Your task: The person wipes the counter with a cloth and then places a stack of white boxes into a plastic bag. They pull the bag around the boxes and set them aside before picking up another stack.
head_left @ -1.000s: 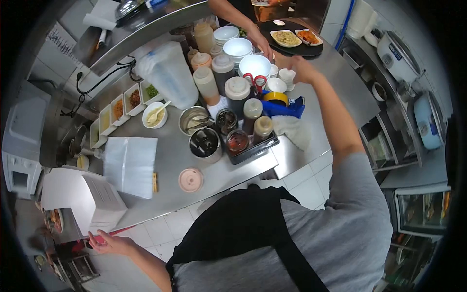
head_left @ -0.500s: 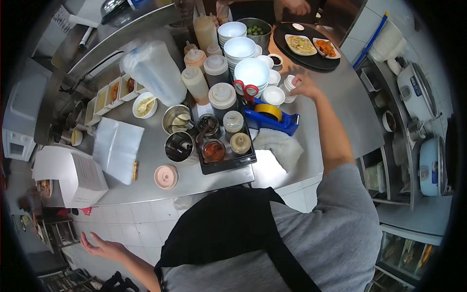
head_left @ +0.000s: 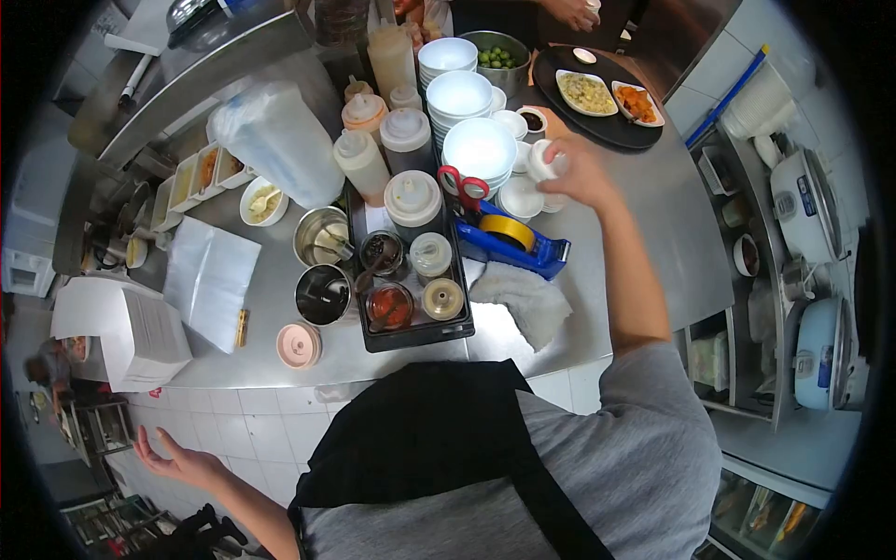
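Note:
My right hand [head_left: 581,175] pinches a small white sauce dish [head_left: 541,162] by its side, just above other small dishes on the steel counter. Another small white dish [head_left: 520,198] lies beside it to the lower left, partly next to a blue tape dispenser [head_left: 551,259] with yellow tape. Stacked white bowls [head_left: 479,147] stand to the left of that hand, with red-handled scissors [head_left: 464,184] in front of them. Low on the left, away from the counter, my left hand [head_left: 177,459] is held palm up with fingers spread and nothing in it.
A black tray [head_left: 420,336] holds sauce bottles and jars. A round black tray [head_left: 635,137] carries two filled dishes at the back. Another person's hand [head_left: 571,11] holds something small and white there. A grey cloth [head_left: 527,308] lies near the front edge.
My right hand has gripped a small white dish and shifted it slightly left, off the dishes below. The other person's hand has moved slightly. The whole view has shifted a little.

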`<state>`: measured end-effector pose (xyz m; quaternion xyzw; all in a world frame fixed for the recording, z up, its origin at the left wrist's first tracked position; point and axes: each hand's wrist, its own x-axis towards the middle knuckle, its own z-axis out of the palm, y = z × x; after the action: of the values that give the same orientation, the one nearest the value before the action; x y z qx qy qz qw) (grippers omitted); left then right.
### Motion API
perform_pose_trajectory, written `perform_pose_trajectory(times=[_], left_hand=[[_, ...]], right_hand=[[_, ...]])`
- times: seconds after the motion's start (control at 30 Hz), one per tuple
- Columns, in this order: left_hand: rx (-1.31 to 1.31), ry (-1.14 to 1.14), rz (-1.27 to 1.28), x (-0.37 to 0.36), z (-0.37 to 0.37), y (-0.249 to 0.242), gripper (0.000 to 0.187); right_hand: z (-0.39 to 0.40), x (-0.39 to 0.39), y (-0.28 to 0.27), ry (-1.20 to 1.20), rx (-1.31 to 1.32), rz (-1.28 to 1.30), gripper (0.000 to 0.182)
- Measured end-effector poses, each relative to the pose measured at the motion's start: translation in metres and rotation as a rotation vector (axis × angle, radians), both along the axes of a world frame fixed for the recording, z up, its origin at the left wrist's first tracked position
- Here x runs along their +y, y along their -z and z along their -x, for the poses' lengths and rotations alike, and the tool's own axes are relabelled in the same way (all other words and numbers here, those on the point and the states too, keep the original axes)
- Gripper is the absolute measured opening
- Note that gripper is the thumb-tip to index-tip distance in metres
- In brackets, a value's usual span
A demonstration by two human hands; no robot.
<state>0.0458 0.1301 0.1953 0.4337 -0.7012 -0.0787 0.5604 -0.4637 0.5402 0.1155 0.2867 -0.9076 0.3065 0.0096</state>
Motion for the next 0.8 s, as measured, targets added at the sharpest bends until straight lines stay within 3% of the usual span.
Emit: perform_pose_trajectory(times=[0.1,0.2,0.3,0.4,0.5,0.67,0.8], left_hand=[[-0.003,0.019,0.002,0.003,0.001,0.0,0.031],[0.018,0.049,0.004,-0.003,-0.007,0.003,0.032],[0.035,0.041,-0.007,-0.006,-0.011,0.004,0.033],[0.038,0.007,-0.005,-0.002,-0.007,-0.001,0.032],[0.038,-0.031,0.04,-0.002,0.0,-0.001,0.031],[-0.052,-0.052,-0.009,-0.013,-0.005,0.002,0.033],[-0.087,-0.081,-0.014,-0.01,0.002,-0.003,0.034]], right_hand=[[-0.03,-0.022,-0.001,-0.071,-0.038,-0.231,0.04],[-0.033,-0.014,0.027,-0.155,0.187,-0.072,0.038],[-0.009,0.014,0.022,-0.106,0.004,0.049,0.039],[-0.011,0.022,0.026,0.098,-0.109,-0.204,0.042],[-0.003,0.019,0.076,0.176,-0.066,-0.276,0.048],[0.045,0.012,0.101,0.365,0.031,-0.077,0.046],[0.09,0.0,0.11,0.273,0.091,-0.077,0.04]])
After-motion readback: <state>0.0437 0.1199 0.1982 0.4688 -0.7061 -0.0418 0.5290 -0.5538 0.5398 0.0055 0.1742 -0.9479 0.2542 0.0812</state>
